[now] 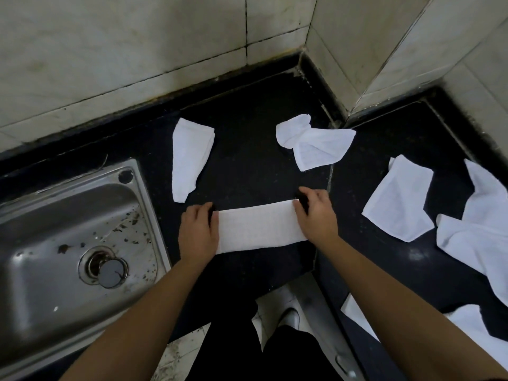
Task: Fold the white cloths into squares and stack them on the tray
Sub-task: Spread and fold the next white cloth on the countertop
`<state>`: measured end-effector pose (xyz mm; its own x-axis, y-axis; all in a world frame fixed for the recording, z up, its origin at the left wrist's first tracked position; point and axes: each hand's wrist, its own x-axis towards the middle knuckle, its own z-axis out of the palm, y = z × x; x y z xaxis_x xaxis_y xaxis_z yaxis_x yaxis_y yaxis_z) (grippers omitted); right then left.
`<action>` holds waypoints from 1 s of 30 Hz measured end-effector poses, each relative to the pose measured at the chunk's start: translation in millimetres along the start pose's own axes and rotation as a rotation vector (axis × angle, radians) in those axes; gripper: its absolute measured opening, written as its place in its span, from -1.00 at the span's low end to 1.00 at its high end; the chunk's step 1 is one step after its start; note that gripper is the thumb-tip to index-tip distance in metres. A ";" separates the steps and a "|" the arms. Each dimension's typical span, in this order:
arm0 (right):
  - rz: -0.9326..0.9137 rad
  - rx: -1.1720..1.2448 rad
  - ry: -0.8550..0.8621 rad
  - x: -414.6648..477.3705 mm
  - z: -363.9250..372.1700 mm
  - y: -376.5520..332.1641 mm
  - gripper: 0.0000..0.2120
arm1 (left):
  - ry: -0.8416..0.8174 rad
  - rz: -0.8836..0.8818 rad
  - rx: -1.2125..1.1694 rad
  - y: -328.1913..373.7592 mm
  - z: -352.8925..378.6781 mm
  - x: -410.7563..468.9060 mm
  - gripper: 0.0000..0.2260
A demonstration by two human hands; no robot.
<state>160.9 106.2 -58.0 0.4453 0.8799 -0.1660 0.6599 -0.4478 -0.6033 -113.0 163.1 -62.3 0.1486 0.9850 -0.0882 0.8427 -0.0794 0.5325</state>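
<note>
- Left hand (198, 232): laid flat on left end of the folded cloth strip (261, 229), fingers fairly straight.
- Right hand (316, 215): fingers bent over strip's right end; pinch or press, cannot tell.
- Strip lies flat on the black counter (247, 166), near its front edge.
- Beyond: a half-folded cloth (189, 158) and a crumpled cloth (310, 144).
- Right: loose cloths (398, 204).
- Left: steel sink (68, 229).
</note>
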 end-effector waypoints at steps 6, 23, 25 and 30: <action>-0.587 -0.593 -0.196 -22.6 22.8 -10.6 -0.43 | -0.237 0.468 0.467 5.6 17.8 -10.0 -0.46; -0.508 -0.727 -0.385 -12.7 10.1 15.9 -0.20 | -0.426 0.454 0.609 -1.3 18.8 -2.9 -0.28; -0.397 -0.632 -0.310 -18.4 0.9 16.6 -0.21 | -0.405 0.487 0.614 2.2 16.1 -3.2 -0.26; 0.034 -0.289 -0.061 -33.3 -19.8 18.1 -0.47 | -0.411 0.613 0.611 21.0 23.5 -1.4 -0.22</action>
<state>170.0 65.6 -47.9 0.4387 0.8677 -0.2336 0.7943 -0.4960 -0.3507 -83.3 156.4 -70.8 0.7258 0.6236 -0.2904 0.6648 -0.7443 0.0631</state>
